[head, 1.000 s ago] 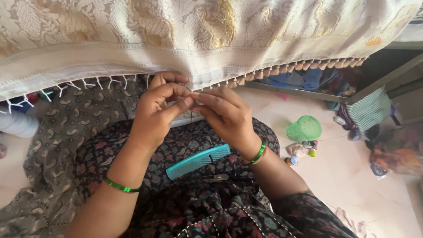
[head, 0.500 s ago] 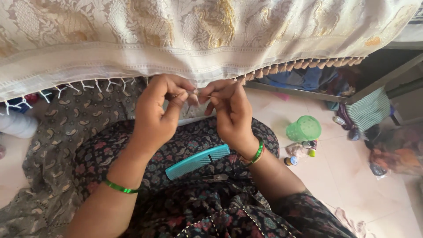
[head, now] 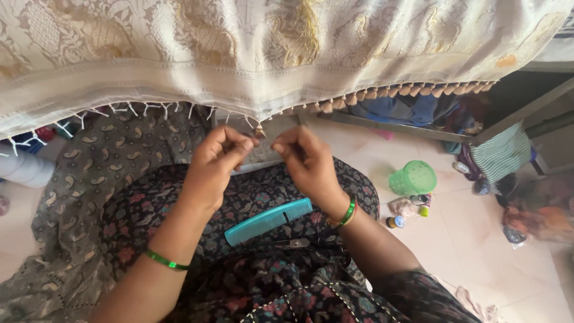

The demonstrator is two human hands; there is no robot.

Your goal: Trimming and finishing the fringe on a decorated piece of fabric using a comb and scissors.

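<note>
A cream and gold brocade cloth (head: 269, 54) hangs across the top of the head view, its lower edge lined with small tassels (head: 382, 93) on the right and loose white threads (head: 149, 109) on the left. My left hand (head: 215, 161) pinches a tassel (head: 259, 131) at the fringe edge. My right hand (head: 308, 161) is close beside it, fingertips pinched on the fringe threads. Both wrists wear green bangles. A teal comb (head: 269, 221) lies on my lap below the hands.
A dark patterned cloth (head: 89, 179) spreads over the floor at the left. On the tiled floor at the right stand a green plastic basket (head: 412, 177) and small thread spools (head: 396, 222). Piled fabrics (head: 499, 157) sit under a shelf at the far right.
Both hands have moved up slightly and a little apart, and now work at a single tassel at the fringe edge. The comb has not moved.
</note>
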